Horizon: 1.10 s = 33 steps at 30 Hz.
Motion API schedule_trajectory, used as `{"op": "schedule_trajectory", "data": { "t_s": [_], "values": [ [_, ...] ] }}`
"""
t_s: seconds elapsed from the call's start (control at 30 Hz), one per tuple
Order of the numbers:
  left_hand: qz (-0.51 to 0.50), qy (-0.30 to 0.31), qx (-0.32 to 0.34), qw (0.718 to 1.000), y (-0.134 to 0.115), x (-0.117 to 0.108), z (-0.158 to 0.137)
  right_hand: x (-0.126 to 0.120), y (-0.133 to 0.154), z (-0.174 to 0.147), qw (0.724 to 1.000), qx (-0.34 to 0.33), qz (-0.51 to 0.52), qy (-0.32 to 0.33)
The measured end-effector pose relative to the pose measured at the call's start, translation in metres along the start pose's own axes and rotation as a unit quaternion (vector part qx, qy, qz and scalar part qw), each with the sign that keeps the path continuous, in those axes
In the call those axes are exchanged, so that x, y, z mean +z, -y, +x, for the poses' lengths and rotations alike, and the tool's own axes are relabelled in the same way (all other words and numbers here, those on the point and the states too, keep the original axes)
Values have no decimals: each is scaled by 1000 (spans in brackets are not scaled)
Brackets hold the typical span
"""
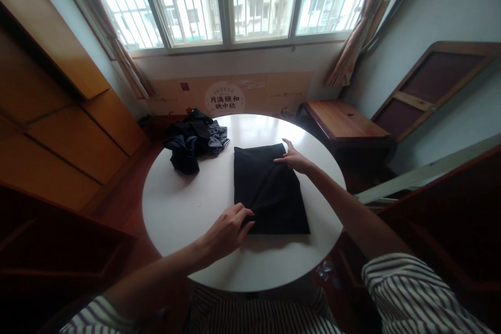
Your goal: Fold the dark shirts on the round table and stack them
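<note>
A black garment [270, 188], flat and shaped like a short skirt or a folded piece, lies on the round white table [176, 224]. My left hand [230, 227] is at its near left corner, the fingers curled and the thumb close to them, pinching the cloth there. The corner itself is hidden under these fingers. At the far right edge of the garment is my right hand [295, 159], thumb and fingers spread, fingertips touching the cloth. Faint diagonal creases run across the garment's middle.
A crumpled heap of dark clothes [195, 138] sits at the table's far left, partly over the edge. Beyond the table are a low wooden table [348, 120], a cardboard panel [266, 88] and barred windows [262, 0]. Wooden cabinets [74, 135] stand on the left.
</note>
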State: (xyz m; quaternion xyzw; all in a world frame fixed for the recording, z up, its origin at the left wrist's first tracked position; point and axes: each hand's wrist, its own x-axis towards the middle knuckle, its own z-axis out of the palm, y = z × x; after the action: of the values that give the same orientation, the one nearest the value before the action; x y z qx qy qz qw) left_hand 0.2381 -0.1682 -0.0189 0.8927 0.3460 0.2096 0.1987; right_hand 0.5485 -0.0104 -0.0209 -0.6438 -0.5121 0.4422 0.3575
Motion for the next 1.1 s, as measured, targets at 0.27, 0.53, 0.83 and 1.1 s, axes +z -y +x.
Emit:
{"op": "schedule_trajectory", "data": {
  "t_s": [0.27, 0.53, 0.83, 1.1],
  "values": [
    [221, 59, 28, 973, -16, 13, 35, 1, 2, 37, 984, 5, -131, -118],
    [331, 132, 144, 923, -23, 29, 48, 6, 11, 66, 962, -70, -182, -192],
    [76, -25, 31, 996, 46, -16, 107, 11, 8, 35, 974, -38, -96, -201],
    [-81, -102, -139, 982, 156, -50, 197, 12, -14, -82, 997, -18, -63, -43]
  ]
}}
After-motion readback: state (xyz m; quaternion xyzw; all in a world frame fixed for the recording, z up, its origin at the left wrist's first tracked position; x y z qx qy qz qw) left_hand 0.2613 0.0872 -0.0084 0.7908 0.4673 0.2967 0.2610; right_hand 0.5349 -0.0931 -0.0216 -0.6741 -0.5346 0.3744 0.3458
